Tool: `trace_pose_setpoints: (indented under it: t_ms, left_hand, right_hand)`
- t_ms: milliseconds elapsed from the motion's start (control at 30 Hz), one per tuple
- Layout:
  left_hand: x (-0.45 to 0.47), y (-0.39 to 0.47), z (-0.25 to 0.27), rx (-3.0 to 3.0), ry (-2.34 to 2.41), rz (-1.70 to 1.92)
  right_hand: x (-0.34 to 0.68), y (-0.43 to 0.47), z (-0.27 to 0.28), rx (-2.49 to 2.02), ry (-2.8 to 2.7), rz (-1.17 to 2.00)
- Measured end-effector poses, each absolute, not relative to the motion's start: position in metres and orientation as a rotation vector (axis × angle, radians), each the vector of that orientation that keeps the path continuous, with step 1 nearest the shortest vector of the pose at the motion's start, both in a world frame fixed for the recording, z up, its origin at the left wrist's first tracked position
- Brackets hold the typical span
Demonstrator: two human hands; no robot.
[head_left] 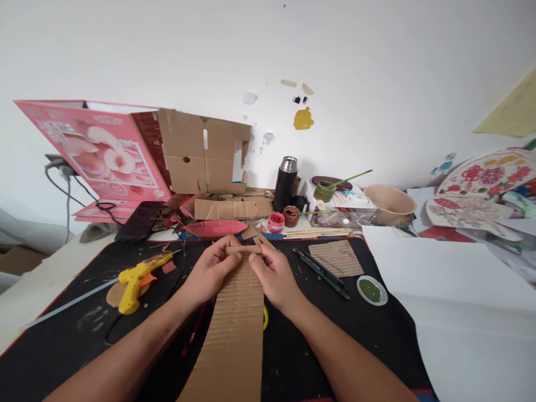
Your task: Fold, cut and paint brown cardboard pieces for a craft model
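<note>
A long strip of corrugated cardboard [234, 329] runs from the front edge of the view up to both hands, its surface creased crosswise. Its far end is folded or rolled over into a narrow edge. My left hand [218, 265] is closed on the left side of that end, thumb on top. On the right side, my right hand [274, 273] pinches the same end, its thumb close to the other one. The fingers underneath are hidden. Part of a yellow ring-shaped handle [265, 317] peeks out beside the strip.
A yellow glue gun [136, 279] with a glue stick lies left on the black mat [335, 346]. To the right are a dark green cutter [322, 272], a corrugated piece [337, 258] and a lid of green paint [372, 290]. Behind stand a black flask [285, 187] and paint jars [276, 222].
</note>
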State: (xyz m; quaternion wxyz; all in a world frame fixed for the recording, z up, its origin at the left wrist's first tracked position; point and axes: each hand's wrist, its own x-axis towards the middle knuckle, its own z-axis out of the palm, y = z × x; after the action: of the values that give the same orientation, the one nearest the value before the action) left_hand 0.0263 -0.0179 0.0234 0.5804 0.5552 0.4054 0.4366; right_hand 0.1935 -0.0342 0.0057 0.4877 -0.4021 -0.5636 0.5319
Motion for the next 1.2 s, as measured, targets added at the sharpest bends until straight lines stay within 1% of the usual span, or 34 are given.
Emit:
trace_pose_setpoints:
  t_ms: [167,367,600,1033,1200]
  left_hand:
    - [0.028,-0.019,0.02,1.257,0.954,1.041]
    - [0.032,-0.021,0.025,0.967,1.002,0.972]
    - [0.022,-0.017,0.028,1.115,0.978,0.95]
    - [0.02,-0.016,0.025,1.276,0.914,0.913]
    - [0.02,-0.016,0.024,1.362,0.913,0.937]
  right_hand:
    - [0.191,-0.032,0.002,-0.973,-1.335,1.267]
    - [0.193,-0.029,0.003,-0.943,-1.288,1.334]
    - [0.196,-0.03,0.008,-0.945,-1.336,1.341]
    - [0.195,-0.03,-0.004,-1.024,-1.418,1.259]
    - [0.194,-0.031,-0.003,-1.021,-1.392,1.301]
